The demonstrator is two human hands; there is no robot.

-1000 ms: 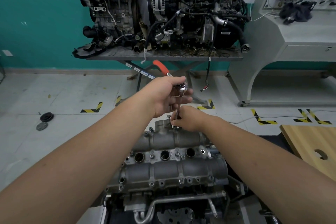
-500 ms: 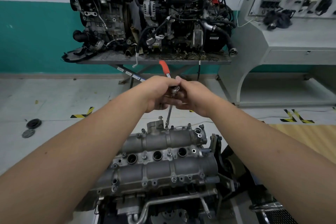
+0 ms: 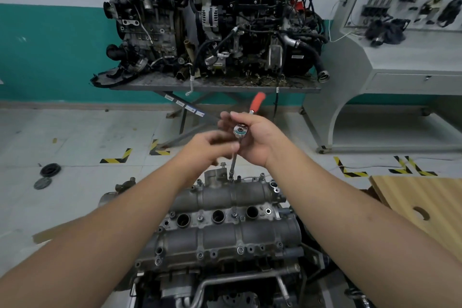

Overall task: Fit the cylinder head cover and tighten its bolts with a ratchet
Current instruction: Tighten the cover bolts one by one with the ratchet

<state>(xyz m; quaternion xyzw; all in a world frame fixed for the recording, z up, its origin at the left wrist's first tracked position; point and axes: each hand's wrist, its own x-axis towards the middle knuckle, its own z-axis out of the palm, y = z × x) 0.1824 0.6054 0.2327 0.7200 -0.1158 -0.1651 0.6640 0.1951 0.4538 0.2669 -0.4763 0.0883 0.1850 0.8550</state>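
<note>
The grey cast cylinder head cover [image 3: 220,235] sits on the engine below me, with several bolts along its edges. My right hand [image 3: 257,140] grips the chrome head of the ratchet [image 3: 240,131]; its red handle [image 3: 257,102] points away and up. A thin extension bar [image 3: 234,160] runs down from the head onto a bolt [image 3: 231,177] at the cover's far edge. My left hand [image 3: 207,149] is blurred, just left of the bar, its fingertips at the bar; whether they pinch it I cannot tell.
A bolt [image 3: 222,164] stands raised on the housing left of the bar. Behind stands a steel table [image 3: 225,86] carrying two dirty engines. A grey training console [image 3: 400,70] is at right, a wooden board [image 3: 425,202] at near right, black round parts [image 3: 50,170] on the floor at left.
My left hand has come off the ratchet head and dropped down-left to the extension bar. My right hand has taken over the head. The handle has swung to the right.
</note>
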